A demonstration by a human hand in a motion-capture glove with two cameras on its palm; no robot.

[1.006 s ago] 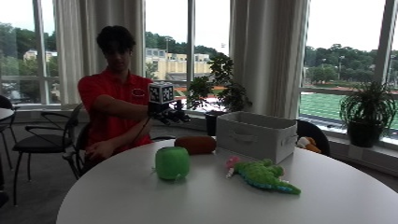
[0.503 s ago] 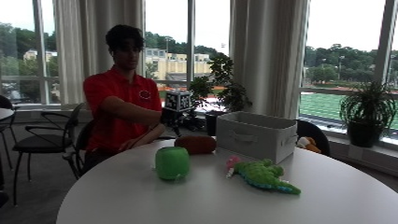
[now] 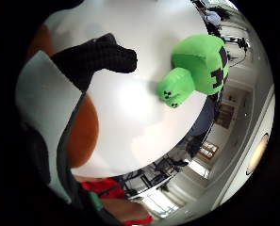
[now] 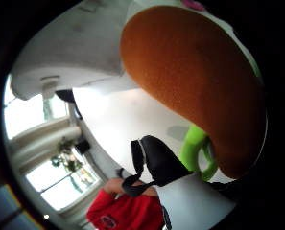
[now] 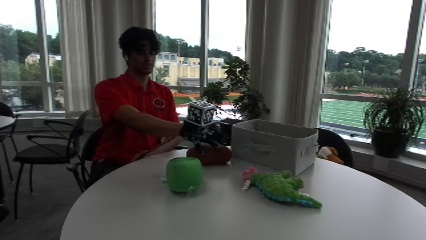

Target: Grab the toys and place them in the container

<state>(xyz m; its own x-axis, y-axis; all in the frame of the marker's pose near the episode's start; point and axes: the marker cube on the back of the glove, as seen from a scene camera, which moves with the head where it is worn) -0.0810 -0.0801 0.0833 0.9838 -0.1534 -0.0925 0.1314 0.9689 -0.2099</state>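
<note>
The round white bench (image 5: 219,210) carries everything, its near edge cut off by the frame. Toward its far side stands the grey container (image 5: 273,144), its inside hidden from the outside view. In front of it lie the green dinosaur toy (image 5: 283,187) and, well apart to one side, the green blocky toy (image 5: 184,174) (its dark face markings show only in the little finger side palm view). The brown toy (image 5: 210,154) sits on the bench just beside the container, its upper part covered by the right hand (image 5: 203,132). That gloved hand is right over the brown toy, which fills the thumb side palm view, but whether its grip has closed round it cannot be told.
</note>
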